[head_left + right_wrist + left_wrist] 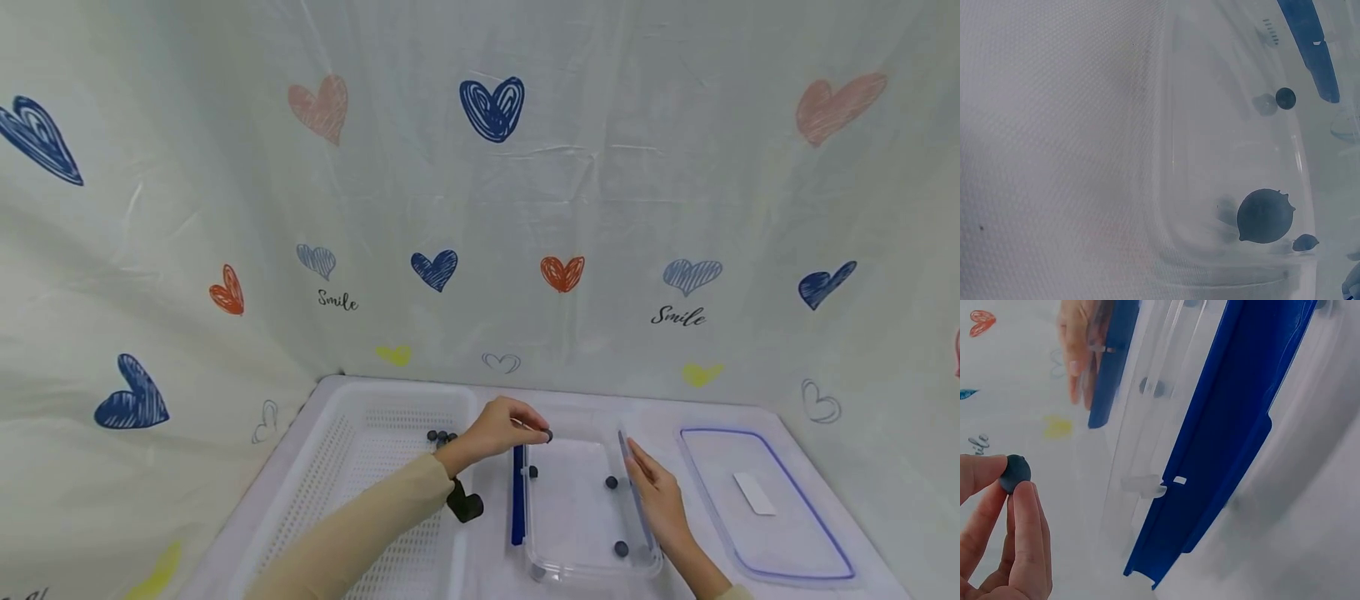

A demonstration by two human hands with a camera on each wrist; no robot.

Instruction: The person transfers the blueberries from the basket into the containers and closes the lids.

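Observation:
In the head view, my left hand (504, 432) pinches a small dark ball (548, 435) between thumb and fingertips, over the far left part of a clear plastic box (577, 573). The left wrist view shows the dark ball (1016, 474) at the fingertips, beside the box's blue side flap (1210, 425). Inside the box lie a dark ball (533, 472) by the left wall, another (611, 482) toward the right and a third (621, 549) near the front. My right hand (663, 504) touches the box's right side flap (634, 487) with fairly straight fingers.
A white perforated basket (352, 467) stands at left, with several dark balls (442, 437) near its right side, partly behind my left wrist. On the right lies a clear lid (795, 533) with a blue seal and a white label (753, 493). A heart-printed curtain (615, 200) hangs behind the table.

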